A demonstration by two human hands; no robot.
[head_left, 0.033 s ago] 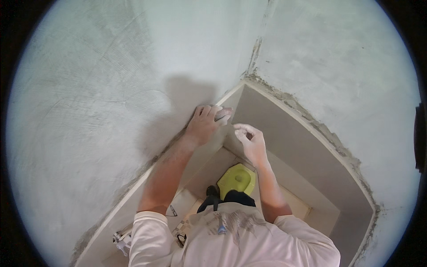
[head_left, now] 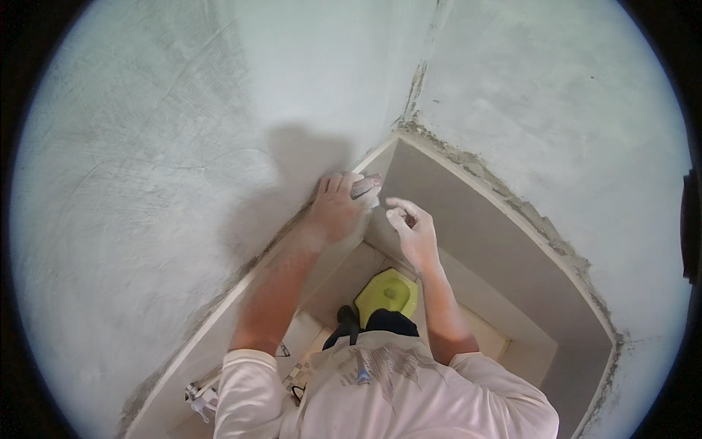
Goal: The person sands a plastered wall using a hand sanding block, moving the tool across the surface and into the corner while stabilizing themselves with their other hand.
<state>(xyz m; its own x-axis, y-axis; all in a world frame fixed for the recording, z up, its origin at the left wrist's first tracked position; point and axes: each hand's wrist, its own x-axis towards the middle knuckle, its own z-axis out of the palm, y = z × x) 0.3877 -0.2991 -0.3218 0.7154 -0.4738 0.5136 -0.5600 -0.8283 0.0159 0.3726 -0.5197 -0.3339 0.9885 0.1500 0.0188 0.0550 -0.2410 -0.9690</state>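
Holding dusty block (head_left: pixel 365 187) at pale ledge (head_left: pixel 380 156) near wall corner (head_left: pixel 416 86) | left hand (head_left: pixel 335 211): fingers curled round it | right hand (head_left: pixel 417 233): half-curled, contents unclear | apparently edge-rubbing; next move likely needs even pressure

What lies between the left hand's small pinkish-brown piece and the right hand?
Head view: a narrow bare gap separates the piece from the right hand, grey wall behind.

Soft shadow (head_left: pixel 307 150) on wall (head_left: pixel 146 190); edges bent, dark.

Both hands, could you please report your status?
Left hand gripping brownish piece by pale ledge. Right hand nearby, half-curled, hold unclear. Yellow-green toilet below both.
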